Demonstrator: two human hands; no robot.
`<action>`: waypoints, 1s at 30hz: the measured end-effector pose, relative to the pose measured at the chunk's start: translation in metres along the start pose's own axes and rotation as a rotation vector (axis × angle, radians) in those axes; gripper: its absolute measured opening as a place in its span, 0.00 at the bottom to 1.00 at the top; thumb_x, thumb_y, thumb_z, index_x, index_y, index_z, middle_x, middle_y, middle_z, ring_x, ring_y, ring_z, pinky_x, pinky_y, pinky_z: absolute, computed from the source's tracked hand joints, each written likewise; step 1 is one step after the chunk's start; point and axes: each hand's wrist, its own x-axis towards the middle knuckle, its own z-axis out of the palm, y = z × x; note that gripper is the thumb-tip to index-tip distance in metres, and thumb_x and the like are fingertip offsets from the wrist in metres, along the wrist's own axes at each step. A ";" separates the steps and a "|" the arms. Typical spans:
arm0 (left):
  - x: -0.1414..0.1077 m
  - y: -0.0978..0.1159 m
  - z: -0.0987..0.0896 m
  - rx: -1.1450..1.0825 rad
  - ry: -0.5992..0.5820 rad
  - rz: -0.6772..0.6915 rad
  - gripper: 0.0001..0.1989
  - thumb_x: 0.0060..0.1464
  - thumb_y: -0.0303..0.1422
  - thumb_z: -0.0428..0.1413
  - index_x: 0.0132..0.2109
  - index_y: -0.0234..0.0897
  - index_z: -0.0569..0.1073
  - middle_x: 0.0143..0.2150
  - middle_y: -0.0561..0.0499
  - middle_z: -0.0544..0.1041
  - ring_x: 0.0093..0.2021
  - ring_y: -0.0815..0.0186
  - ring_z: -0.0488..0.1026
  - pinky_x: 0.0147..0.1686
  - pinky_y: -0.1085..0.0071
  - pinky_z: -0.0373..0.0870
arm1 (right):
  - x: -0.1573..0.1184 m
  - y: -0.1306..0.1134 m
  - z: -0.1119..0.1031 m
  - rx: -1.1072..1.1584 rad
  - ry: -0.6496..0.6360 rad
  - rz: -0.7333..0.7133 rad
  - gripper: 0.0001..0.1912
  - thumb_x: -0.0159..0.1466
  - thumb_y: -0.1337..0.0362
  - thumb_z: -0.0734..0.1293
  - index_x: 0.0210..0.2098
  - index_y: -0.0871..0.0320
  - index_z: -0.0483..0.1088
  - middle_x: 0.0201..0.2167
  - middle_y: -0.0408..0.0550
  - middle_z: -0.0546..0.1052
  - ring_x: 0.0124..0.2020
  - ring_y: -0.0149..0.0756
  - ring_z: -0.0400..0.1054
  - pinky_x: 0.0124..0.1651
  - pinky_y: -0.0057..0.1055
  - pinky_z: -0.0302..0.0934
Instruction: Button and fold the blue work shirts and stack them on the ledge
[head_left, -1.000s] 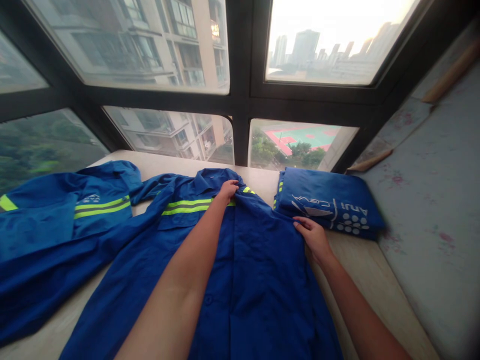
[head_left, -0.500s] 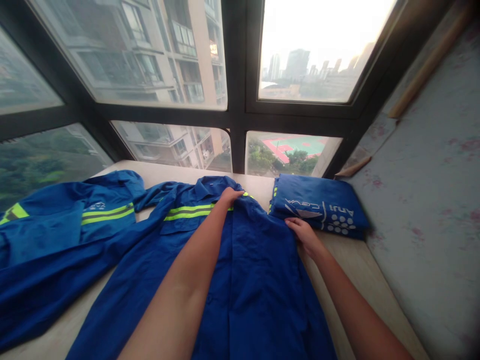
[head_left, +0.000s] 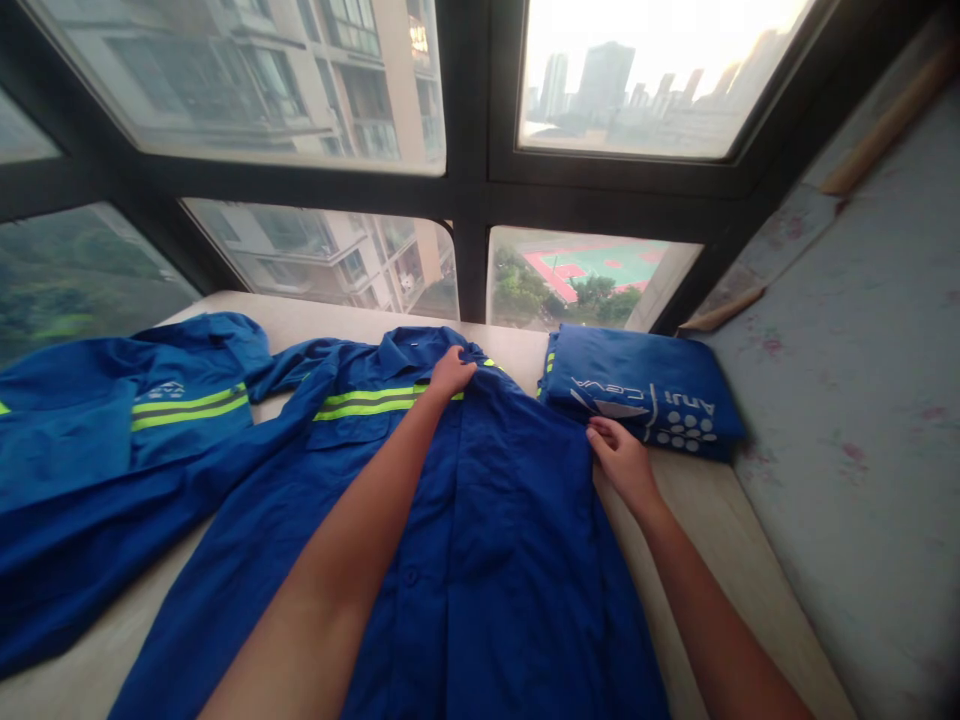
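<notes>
A blue work jacket (head_left: 517, 520) with a yellow-green reflective stripe lies spread out, its collar toward the window. My left hand (head_left: 452, 374) is at the collar, fingers closed on the jacket's cloth. Farther right, my right hand (head_left: 621, 455) pinches the jacket's outer edge near the shoulder, just in front of the folded blue garments (head_left: 637, 375) with white lettering. The jacket's left-lying sleeve (head_left: 187, 470) stretches out to the left. The right side panel is folded over, covering part of the stripe.
A second blue jacket (head_left: 82, 410) with reflective stripes lies at the left. The pale surface (head_left: 720, 540) ends at dark window frames (head_left: 469, 180) in front and a flowered wall (head_left: 862, 420) on the right.
The view has tilted down and shifted slightly. My right hand has moved a little to the right with the jacket's edge, which now looks pulled straighter. My left hand stays at the collar.
</notes>
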 end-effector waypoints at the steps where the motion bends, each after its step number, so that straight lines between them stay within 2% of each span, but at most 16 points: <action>1: -0.015 0.000 -0.010 0.033 0.011 0.026 0.25 0.53 0.29 0.61 0.59 0.32 0.68 0.49 0.41 0.77 0.51 0.56 0.73 0.49 0.68 0.66 | -0.011 -0.002 -0.009 -0.032 0.031 -0.011 0.26 0.56 0.46 0.69 0.45 0.58 0.76 0.44 0.56 0.80 0.44 0.47 0.74 0.50 0.40 0.66; 4: -0.083 -0.008 -0.044 0.127 -0.023 0.092 0.25 0.53 0.31 0.60 0.58 0.36 0.69 0.41 0.46 0.80 0.47 0.55 0.75 0.47 0.68 0.65 | -0.061 -0.004 -0.041 -0.008 0.020 0.080 0.28 0.57 0.44 0.68 0.48 0.58 0.73 0.41 0.56 0.80 0.38 0.44 0.75 0.40 0.37 0.69; 6: -0.144 -0.018 -0.063 0.204 -0.142 0.142 0.20 0.56 0.37 0.57 0.55 0.37 0.70 0.33 0.50 0.79 0.39 0.57 0.76 0.40 0.69 0.65 | -0.106 -0.002 -0.059 0.040 -0.090 0.182 0.29 0.58 0.43 0.67 0.49 0.59 0.72 0.36 0.54 0.80 0.33 0.41 0.75 0.34 0.34 0.69; 8: -0.210 -0.029 -0.075 0.209 -0.237 0.115 0.18 0.59 0.42 0.53 0.52 0.38 0.69 0.31 0.52 0.79 0.34 0.60 0.77 0.35 0.71 0.65 | -0.154 0.002 -0.072 0.051 -0.216 0.267 0.28 0.59 0.43 0.66 0.46 0.60 0.72 0.32 0.51 0.79 0.30 0.39 0.74 0.30 0.31 0.67; 10: -0.272 -0.038 -0.078 0.136 -0.387 0.029 0.16 0.60 0.45 0.51 0.48 0.38 0.70 0.30 0.52 0.79 0.31 0.62 0.77 0.32 0.72 0.64 | -0.201 0.006 -0.078 0.033 -0.312 0.341 0.26 0.60 0.43 0.64 0.42 0.59 0.73 0.30 0.50 0.78 0.27 0.37 0.73 0.27 0.30 0.66; 12: -0.325 -0.043 -0.075 0.093 -0.483 -0.049 0.18 0.61 0.47 0.49 0.46 0.38 0.70 0.30 0.52 0.80 0.30 0.63 0.76 0.31 0.72 0.64 | -0.241 0.011 -0.079 -0.004 -0.398 0.403 0.25 0.62 0.43 0.62 0.42 0.58 0.73 0.29 0.49 0.78 0.27 0.37 0.73 0.25 0.29 0.65; 15: -0.384 -0.047 -0.064 0.127 -0.529 -0.135 0.23 0.60 0.47 0.50 0.55 0.38 0.69 0.32 0.52 0.80 0.32 0.62 0.76 0.32 0.72 0.63 | -0.282 0.017 -0.073 -0.112 -0.475 0.394 0.27 0.64 0.45 0.60 0.52 0.58 0.68 0.29 0.47 0.78 0.26 0.37 0.73 0.26 0.29 0.66; 19: -0.433 -0.049 -0.046 0.173 -0.508 -0.163 0.41 0.55 0.43 0.56 0.71 0.38 0.51 0.41 0.46 0.80 0.42 0.55 0.77 0.40 0.68 0.67 | -0.311 0.016 -0.060 -0.299 -0.485 0.221 0.33 0.64 0.52 0.60 0.65 0.59 0.56 0.31 0.46 0.77 0.31 0.38 0.74 0.36 0.31 0.67; 21: -0.446 -0.051 -0.036 0.055 -0.483 -0.140 0.46 0.54 0.38 0.56 0.73 0.38 0.42 0.48 0.44 0.79 0.48 0.54 0.76 0.48 0.65 0.67 | -0.320 0.014 -0.053 -0.364 -0.442 0.131 0.34 0.63 0.55 0.60 0.67 0.58 0.54 0.33 0.47 0.76 0.33 0.39 0.74 0.39 0.32 0.67; 23: -0.453 -0.054 -0.024 -0.148 -0.446 -0.120 0.47 0.54 0.35 0.55 0.73 0.38 0.38 0.54 0.43 0.77 0.54 0.55 0.73 0.54 0.64 0.66 | -0.324 0.012 -0.047 -0.359 -0.387 0.049 0.34 0.62 0.58 0.61 0.66 0.58 0.54 0.35 0.47 0.75 0.36 0.39 0.73 0.43 0.33 0.67; 25: -0.454 -0.057 -0.011 -0.384 -0.405 -0.121 0.46 0.53 0.33 0.55 0.73 0.38 0.39 0.60 0.41 0.72 0.59 0.56 0.70 0.58 0.63 0.64 | -0.322 0.008 -0.044 -0.282 -0.350 0.010 0.33 0.61 0.60 0.61 0.66 0.59 0.55 0.36 0.47 0.73 0.36 0.37 0.73 0.44 0.33 0.67; 27: -0.452 -0.056 0.000 -0.622 -0.375 -0.138 0.45 0.52 0.35 0.56 0.72 0.36 0.44 0.66 0.39 0.65 0.63 0.55 0.65 0.61 0.62 0.63 | -0.313 0.001 -0.046 -0.174 -0.328 0.028 0.32 0.62 0.60 0.60 0.65 0.59 0.56 0.36 0.46 0.72 0.32 0.35 0.72 0.41 0.31 0.68; 30: -0.452 -0.046 0.006 -0.816 -0.284 -0.144 0.41 0.52 0.38 0.58 0.69 0.34 0.53 0.69 0.39 0.59 0.68 0.53 0.59 0.65 0.60 0.59 | -0.297 -0.020 -0.061 -0.039 -0.254 0.055 0.29 0.64 0.56 0.61 0.62 0.58 0.60 0.40 0.49 0.72 0.30 0.32 0.72 0.35 0.28 0.69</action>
